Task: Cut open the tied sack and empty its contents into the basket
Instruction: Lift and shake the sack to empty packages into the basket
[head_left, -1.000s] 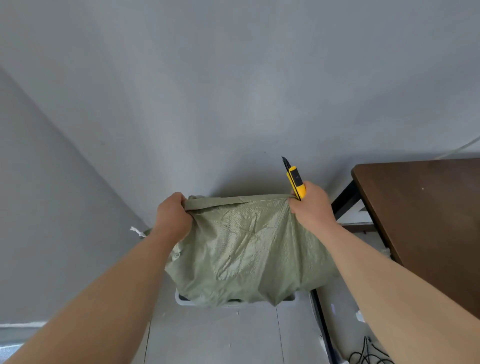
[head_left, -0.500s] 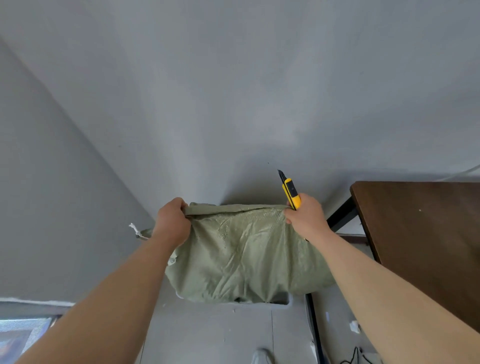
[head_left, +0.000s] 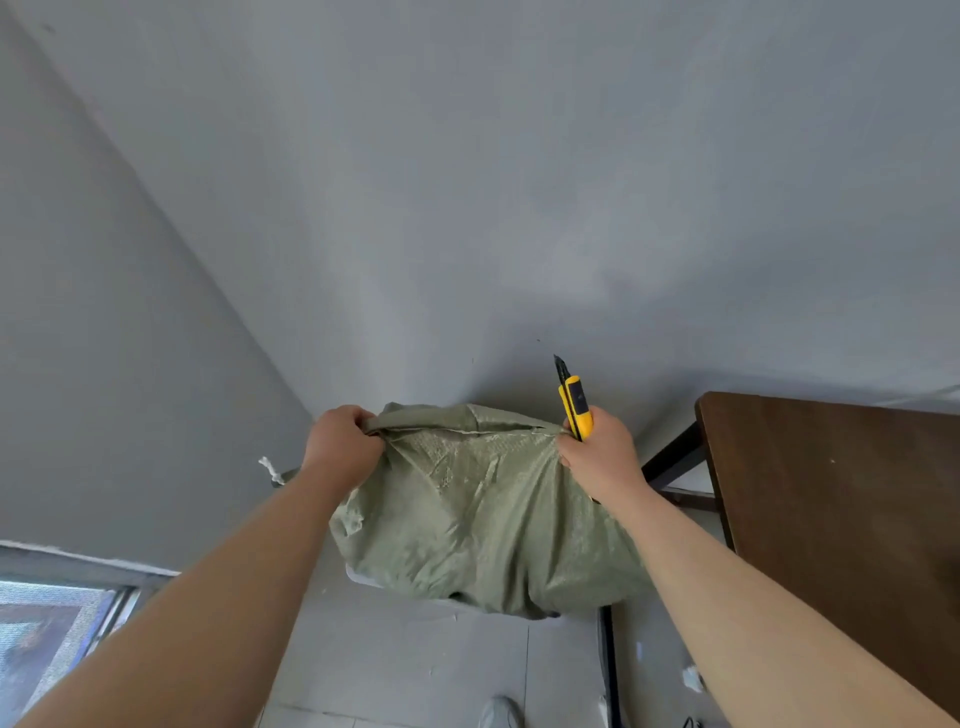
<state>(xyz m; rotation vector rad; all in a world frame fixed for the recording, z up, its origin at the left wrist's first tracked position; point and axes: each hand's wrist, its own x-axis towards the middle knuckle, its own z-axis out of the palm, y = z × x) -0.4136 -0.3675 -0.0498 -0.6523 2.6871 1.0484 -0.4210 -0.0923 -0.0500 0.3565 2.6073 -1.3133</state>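
A pale green woven sack (head_left: 483, 525) hangs upside down between my hands, its bulk sagging low. My left hand (head_left: 340, 447) grips the sack's upper left corner. My right hand (head_left: 597, 457) grips the upper right corner together with a yellow utility knife (head_left: 575, 405), blade out and pointing up. Under the sack only a sliver of the white basket's rim (head_left: 363, 578) shows; the rest is hidden by the cloth. The sack's contents are not visible.
A dark brown table (head_left: 831, 499) with black legs stands close on the right. Grey walls meet in a corner straight ahead. A window (head_left: 47, 634) is at lower left. On the floor are a grey shoe (head_left: 500, 713) and white scraps (head_left: 693, 678).
Both hands have lowered the sack a little and drawn slightly closer together; the top hem has slackened and the sack sags deeper over the basket. The view has tilted down, showing a shoe.
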